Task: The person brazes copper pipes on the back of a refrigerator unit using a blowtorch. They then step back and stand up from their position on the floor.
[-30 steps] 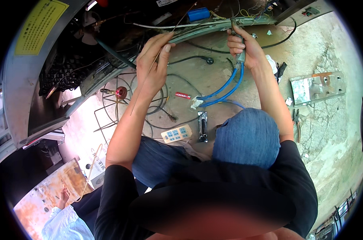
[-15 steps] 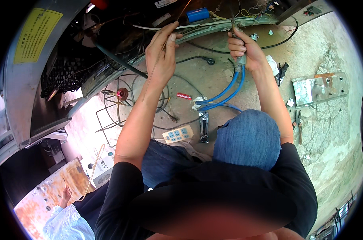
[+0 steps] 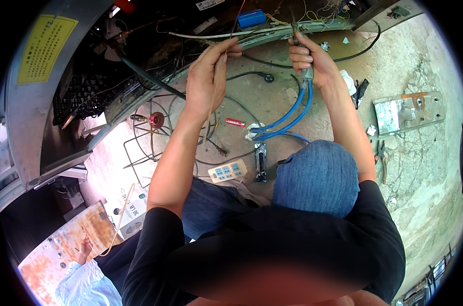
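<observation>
My left hand (image 3: 207, 76) is closed around a thin metal rod (image 3: 238, 20). One end of it runs up into the open metal housing (image 3: 313, 29), and the other trails back along my forearm. My right hand (image 3: 315, 60) grips the grey handle of a gas torch (image 3: 307, 74). Two blue hoses (image 3: 298, 104) leave the handle and curve down to the floor. The torch's thin neck points up at the housing, among wires and pipes; no flame can be made out. Inside, a blue cylinder (image 3: 252, 19) lies between the two hands.
On the floor are a power strip (image 3: 228, 171), a red tube (image 3: 235, 122), a black plug (image 3: 268, 77), coiled cables and a wire frame (image 3: 139, 153). To the right lie pliers (image 3: 381, 158) and a metal plate (image 3: 410, 112). Another person's hand (image 3: 83, 250) is at lower left.
My left hand has turned a little and shifted slightly down and right, and the rod has moved with it. My right hand with the torch has barely moved.
</observation>
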{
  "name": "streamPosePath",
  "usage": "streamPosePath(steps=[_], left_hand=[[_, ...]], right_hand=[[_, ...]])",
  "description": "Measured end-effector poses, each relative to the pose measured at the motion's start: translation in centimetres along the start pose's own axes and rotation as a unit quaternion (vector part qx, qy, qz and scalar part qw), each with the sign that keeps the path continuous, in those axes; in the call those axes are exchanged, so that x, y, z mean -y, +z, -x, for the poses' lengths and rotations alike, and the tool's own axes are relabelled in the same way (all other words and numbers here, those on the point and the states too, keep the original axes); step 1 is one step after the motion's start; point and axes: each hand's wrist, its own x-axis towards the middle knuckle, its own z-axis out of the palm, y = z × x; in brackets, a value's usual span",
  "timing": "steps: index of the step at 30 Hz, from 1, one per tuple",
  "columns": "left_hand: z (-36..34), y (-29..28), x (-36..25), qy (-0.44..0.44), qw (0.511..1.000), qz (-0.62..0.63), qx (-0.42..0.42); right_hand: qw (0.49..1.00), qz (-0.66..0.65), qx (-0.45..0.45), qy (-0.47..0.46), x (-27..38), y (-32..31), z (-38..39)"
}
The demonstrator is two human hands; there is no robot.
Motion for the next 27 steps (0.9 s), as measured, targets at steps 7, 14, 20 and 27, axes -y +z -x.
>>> streamPosePath(steps=[7, 14, 20, 27], left_hand=[[0.0, -0.2, -0.7, -0.073, 0.967, 0.242, 0.040], [-0.3, -0.9, -0.8, -0.217, 0.947, 0.233, 0.048], [-0.5, 0.1, 0.7, -0.233, 0.949, 0.211, -0.013], [-1.6, 1.1, 1.6, -0.225, 0.953, 0.204, -0.029]], right_hand=[[1.000, 0.009, 0.002, -0.008, -0.1, -0.3, 0.2], [1.000, 0.011, 0.010, -0.006, -0.1, -0.2, 0.3], [1.000, 0.006, 0.010, 0.003, 0.2, -0.2, 0.3], [1.000, 0.001, 0.008, 0.004, 0.3, -0.3, 0.2]])
